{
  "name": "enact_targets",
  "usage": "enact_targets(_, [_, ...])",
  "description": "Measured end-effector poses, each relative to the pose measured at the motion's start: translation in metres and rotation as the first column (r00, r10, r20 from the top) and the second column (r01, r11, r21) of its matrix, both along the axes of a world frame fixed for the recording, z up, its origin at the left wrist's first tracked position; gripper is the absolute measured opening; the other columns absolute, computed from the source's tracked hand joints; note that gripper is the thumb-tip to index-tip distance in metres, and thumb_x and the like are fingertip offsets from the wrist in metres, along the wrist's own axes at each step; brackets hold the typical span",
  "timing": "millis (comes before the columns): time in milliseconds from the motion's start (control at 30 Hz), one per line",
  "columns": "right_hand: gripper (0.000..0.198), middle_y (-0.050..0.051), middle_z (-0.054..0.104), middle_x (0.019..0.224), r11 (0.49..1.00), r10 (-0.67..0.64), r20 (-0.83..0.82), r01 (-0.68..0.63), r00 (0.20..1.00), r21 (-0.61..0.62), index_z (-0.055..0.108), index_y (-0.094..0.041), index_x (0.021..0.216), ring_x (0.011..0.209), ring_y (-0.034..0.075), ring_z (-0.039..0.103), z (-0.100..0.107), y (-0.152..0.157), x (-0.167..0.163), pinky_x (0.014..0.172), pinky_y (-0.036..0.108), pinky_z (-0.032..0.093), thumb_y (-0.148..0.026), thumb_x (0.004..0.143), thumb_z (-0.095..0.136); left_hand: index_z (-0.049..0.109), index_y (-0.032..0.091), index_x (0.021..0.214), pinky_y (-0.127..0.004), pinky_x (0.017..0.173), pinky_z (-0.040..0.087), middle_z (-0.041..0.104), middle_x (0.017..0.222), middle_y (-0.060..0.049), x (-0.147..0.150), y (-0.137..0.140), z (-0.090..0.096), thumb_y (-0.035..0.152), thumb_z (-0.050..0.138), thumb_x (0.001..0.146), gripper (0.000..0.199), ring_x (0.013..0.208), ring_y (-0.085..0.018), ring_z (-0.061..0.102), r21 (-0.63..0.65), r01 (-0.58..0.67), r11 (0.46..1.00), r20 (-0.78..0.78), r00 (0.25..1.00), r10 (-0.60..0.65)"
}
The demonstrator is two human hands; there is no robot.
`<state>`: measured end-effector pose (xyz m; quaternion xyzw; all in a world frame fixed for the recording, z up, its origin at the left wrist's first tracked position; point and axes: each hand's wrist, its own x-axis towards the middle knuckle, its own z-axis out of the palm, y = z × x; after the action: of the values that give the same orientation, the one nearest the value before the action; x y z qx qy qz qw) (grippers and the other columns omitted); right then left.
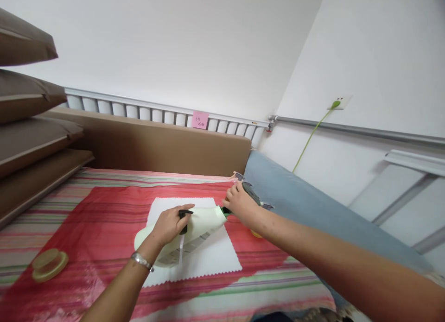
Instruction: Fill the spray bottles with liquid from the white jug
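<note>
A large pale green bottle [205, 222] lies on its side on a white cloth [227, 257] with a zigzag edge. Its mouth points right, toward my right hand. My left hand [170, 224] is closed around a black pump head [183, 222], whose whitish tube [181, 250] hangs down in front of the bottle. This hand is also over the bottle's body; whether it presses on it I cannot tell. My right hand [239, 201] is closed on a dark green object [251, 192] at the bottle's mouth. My fingers and wrist hide much of that object, so its kind is unclear.
A yellowish translucent lid-like piece [50, 265] sits at the left on red sheer fabric [118, 220] over a striped cover [292, 289]. Brown cushions [34, 132] are stacked at left. Behind stand a brown panel [167, 150] and a radiator [132, 111]; a blue-grey surface [306, 201] is at right.
</note>
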<state>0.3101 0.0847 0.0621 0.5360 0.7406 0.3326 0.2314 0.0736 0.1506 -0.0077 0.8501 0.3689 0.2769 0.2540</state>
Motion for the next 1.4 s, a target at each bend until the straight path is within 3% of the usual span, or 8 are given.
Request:
enact_targets(267, [0.053, 0.019, 0.063, 0.105, 0.995, -0.093, 0.059, 0.094, 0.994, -0.024, 0.070, -0.020, 0.090, 0.101, 0.048, 0.049, -0.026, 0.014, -0.016, 0.090, 0.070, 0.020, -0.026, 0.039, 0.080, 0.057, 0.028, 0.119, -0.030, 0.095, 0.037, 0.063, 0.118, 0.000, 0.003, -0.003, -0.003, 0.034, 0.040, 0.083, 0.040, 0.109, -0.022, 0.057, 0.043, 0.027, 0.999, -0.014, 1.000, -0.026])
enact_targets(600, [0.025, 0.015, 0.066, 0.099, 0.998, -0.048, -0.057, 0.050, 0.997, 0.038, 0.070, -0.025, 0.080, 0.102, 0.044, 0.051, -0.056, 0.031, -0.008, 0.091, 0.073, 0.015, -0.032, 0.057, 0.069, 0.058, 0.026, 0.119, -0.032, 0.090, 0.041, 0.064, 0.117, -0.003, 0.009, -0.008, -0.002, 0.031, 0.041, 0.083, 0.040, 0.105, -0.024, 0.060, 0.094, 0.049, 0.994, -0.055, 0.998, -0.043])
enact_targets(867, [0.031, 0.017, 0.066, 0.101, 0.995, -0.097, -0.089, 0.095, 0.991, -0.027, 0.070, -0.023, 0.076, 0.103, 0.047, 0.049, -0.046, 0.018, -0.018, 0.093, 0.070, 0.013, -0.023, 0.046, 0.076, 0.058, 0.026, 0.118, -0.032, 0.089, 0.042, 0.065, 0.115, -0.002, 0.009, -0.011, -0.003, 0.030, 0.042, 0.081, 0.040, 0.103, -0.025, 0.060, 0.099, 0.054, 0.994, -0.038, 0.998, -0.051])
enact_targets(1033, [0.035, 0.015, 0.066, 0.095, 0.993, -0.094, -0.271, 0.072, 0.958, -0.090, 0.069, -0.023, 0.079, 0.097, 0.042, 0.053, -0.010, 0.004, -0.008, 0.091, 0.066, 0.022, -0.012, 0.046, 0.073, 0.058, 0.027, 0.118, -0.031, 0.092, 0.040, 0.064, 0.116, -0.001, 0.001, -0.009, -0.004, 0.029, 0.043, 0.081, 0.040, 0.106, -0.023, 0.059, 0.073, 0.050, 0.996, 0.014, 0.999, -0.051])
enact_targets(1133, [0.054, 0.015, 0.064, 0.098, 0.993, -0.089, -0.471, 0.042, 0.877, -0.110, 0.065, -0.022, 0.102, 0.095, 0.036, 0.055, 0.015, -0.008, 0.011, 0.087, 0.056, 0.034, -0.009, 0.049, 0.068, 0.058, 0.028, 0.118, -0.031, 0.095, 0.038, 0.063, 0.118, -0.001, -0.017, 0.002, -0.011, 0.031, 0.045, 0.081, 0.040, 0.108, -0.022, 0.057, 0.012, 0.042, 0.999, 0.132, 0.990, -0.044])
enact_targets(1233, [0.081, 0.011, 0.056, 0.118, 0.993, -0.110, -0.702, 0.055, 0.704, -0.101, 0.042, -0.026, 0.129, 0.105, 0.030, 0.053, 0.017, -0.023, 0.030, 0.088, 0.043, 0.041, -0.020, 0.053, 0.069, 0.059, 0.023, 0.117, -0.033, 0.095, 0.038, 0.064, 0.117, -0.004, -0.046, 0.017, -0.029, 0.036, 0.048, 0.081, 0.040, 0.108, -0.024, 0.056, -0.100, 0.022, 0.995, 0.333, 0.943, 0.012])
enact_targets(1300, [0.087, 0.010, 0.048, 0.129, 0.991, -0.122, -0.830, 0.111, 0.544, -0.072, 0.026, -0.024, 0.136, 0.113, 0.026, 0.049, -0.003, -0.034, 0.037, 0.092, 0.038, 0.041, -0.030, 0.059, 0.066, 0.060, 0.017, 0.115, -0.034, 0.095, 0.038, 0.065, 0.115, -0.007, -0.067, 0.025, -0.044, 0.040, 0.051, 0.079, 0.043, 0.109, -0.026, 0.055, -0.198, 0.001, 0.980, 0.488, 0.867, 0.097])
enact_targets(1400, [0.089, 0.016, 0.045, 0.132, 0.972, -0.117, -0.948, 0.228, 0.296, -0.049, 0.007, -0.016, 0.138, 0.115, 0.025, 0.050, -0.060, -0.050, 0.035, 0.094, 0.039, 0.042, -0.038, 0.068, 0.056, 0.061, 0.014, 0.114, -0.034, 0.096, 0.038, 0.066, 0.111, -0.008, -0.090, 0.029, -0.058, 0.040, 0.052, 0.079, 0.045, 0.109, -0.026, 0.054, -0.297, -0.010, 0.955, 0.669, 0.712, 0.216])
